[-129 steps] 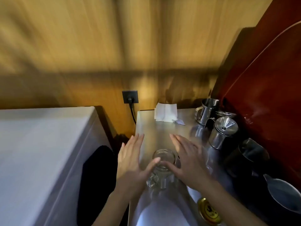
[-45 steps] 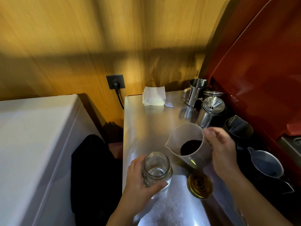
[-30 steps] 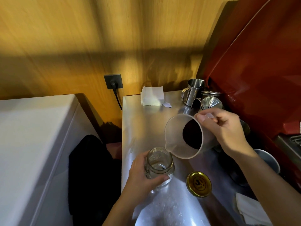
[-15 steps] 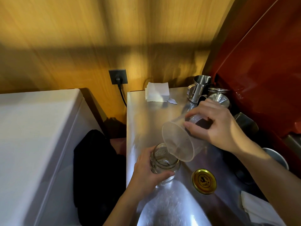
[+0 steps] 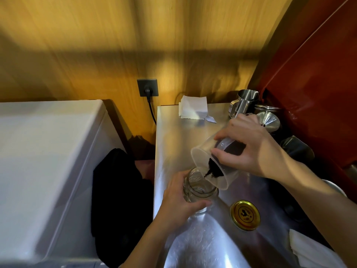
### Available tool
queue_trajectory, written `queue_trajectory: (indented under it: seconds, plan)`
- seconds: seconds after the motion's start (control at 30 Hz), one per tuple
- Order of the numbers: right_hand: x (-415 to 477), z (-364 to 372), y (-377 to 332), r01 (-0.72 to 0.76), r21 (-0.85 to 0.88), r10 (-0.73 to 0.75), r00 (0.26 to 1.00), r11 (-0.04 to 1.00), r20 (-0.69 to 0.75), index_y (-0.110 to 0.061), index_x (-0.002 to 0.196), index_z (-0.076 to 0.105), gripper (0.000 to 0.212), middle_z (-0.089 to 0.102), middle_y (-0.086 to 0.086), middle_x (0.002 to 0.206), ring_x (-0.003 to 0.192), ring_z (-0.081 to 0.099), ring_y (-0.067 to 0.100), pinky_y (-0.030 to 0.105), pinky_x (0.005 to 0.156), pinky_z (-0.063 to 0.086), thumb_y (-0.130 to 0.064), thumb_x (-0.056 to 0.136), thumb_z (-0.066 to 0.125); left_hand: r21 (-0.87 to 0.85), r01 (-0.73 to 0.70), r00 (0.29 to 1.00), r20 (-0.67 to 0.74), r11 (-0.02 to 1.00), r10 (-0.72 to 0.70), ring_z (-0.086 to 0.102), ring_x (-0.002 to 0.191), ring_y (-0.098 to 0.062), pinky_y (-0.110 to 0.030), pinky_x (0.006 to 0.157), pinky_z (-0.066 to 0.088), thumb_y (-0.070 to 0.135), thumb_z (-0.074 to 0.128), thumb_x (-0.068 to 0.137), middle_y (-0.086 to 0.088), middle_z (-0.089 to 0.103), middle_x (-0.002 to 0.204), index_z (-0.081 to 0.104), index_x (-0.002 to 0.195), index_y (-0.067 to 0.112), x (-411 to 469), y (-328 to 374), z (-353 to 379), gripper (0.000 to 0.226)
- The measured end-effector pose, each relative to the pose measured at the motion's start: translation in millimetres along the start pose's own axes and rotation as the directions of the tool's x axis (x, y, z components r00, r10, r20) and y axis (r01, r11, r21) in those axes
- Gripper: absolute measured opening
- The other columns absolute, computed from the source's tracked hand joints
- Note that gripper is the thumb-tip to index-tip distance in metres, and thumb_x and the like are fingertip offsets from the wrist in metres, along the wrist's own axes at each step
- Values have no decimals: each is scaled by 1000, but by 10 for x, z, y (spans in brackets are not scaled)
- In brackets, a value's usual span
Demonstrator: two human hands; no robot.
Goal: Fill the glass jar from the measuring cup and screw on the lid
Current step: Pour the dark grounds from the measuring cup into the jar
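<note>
The left hand (image 5: pixel 177 202) wrapped the glass jar (image 5: pixel 199 188) on the table (image 5: pixel 173 136); the right hand (image 5: pixel 249 147) clasped the tilted measuring cup (image 5: pixel 204 157) at its two o'clock.

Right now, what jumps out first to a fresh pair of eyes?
The tilted measuring cup in the right hand, centre frame, dark grounds sliding toward the glass jar steadied by the left hand. The gold lid lies on the steel counter right of the jar.
</note>
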State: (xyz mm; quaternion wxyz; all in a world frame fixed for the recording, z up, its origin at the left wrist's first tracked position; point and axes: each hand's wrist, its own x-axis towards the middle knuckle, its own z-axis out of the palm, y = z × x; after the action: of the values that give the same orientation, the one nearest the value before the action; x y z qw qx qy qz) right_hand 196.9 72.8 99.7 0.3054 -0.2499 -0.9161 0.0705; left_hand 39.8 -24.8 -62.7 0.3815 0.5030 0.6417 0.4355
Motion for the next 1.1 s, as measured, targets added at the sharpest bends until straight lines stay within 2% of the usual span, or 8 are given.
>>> queue_trajectory:
  seconds: [0.07,0.23,0.4,0.63,0.93,1.1]
  plan:
    - [7,13,-9,22,-29,-21,1000,999,12,-2,78,68,33,60,13,66,67,49,26,38,67,31,-35,74,68,13,-2,1000,1,1000,2,60,120,-16,-49,104,53,58,87,50,12,63,122,45,110,64,-4,13,3,74]
    - [22,29,-51,79,-37,-77,996,996,38,-2,78,67,42,59,14,65,67,49,26,42,67,33,-41,78,53,30,-4,1000,-1,1000,4,59,120,-14,-48,104,52,58,85,50,16,61,121,41,108,71,-13,33,3,74]
    - [38,58,-60,139,-71,-135,989,988,58,-2,77,67,38,59,13,65,67,52,29,48,66,38,-39,77,61,17,-16,1000,-16,1000,16,60,119,-16,-51,104,52,57,85,50,12,62,121,42,108,69,-6,43,6,73]
    - [40,95,-52,190,-78,-184,980,979,75,-4,77,67,38,56,10,64,67,51,27,44,64,35,-41,79,58,22,-23,999,-22,999,24,58,119,-15,-49,104,51,58,84,50,20,59,118,42,108,71,-3,49,13,72]
    - [21,139,-34,256,-96,-251,966,962,63,-3,78,66,33,57,9,66,67,52,30,45,63,35,-36,80,62,-2,-4,1000,2,1000,4,59,121,-20,-53,105,51,57,85,49,13,61,119,42,106,71,-3,79,3,72]
    - [8,155,-20,268,-88,-264,963,959,50,-2,78,67,35,55,8,65,65,48,26,40,65,33,-36,81,61,28,-15,1000,9,1000,15,57,121,-18,-51,105,50,60,81,49,22,55,117,39,105,75,-23,119,-8,72]
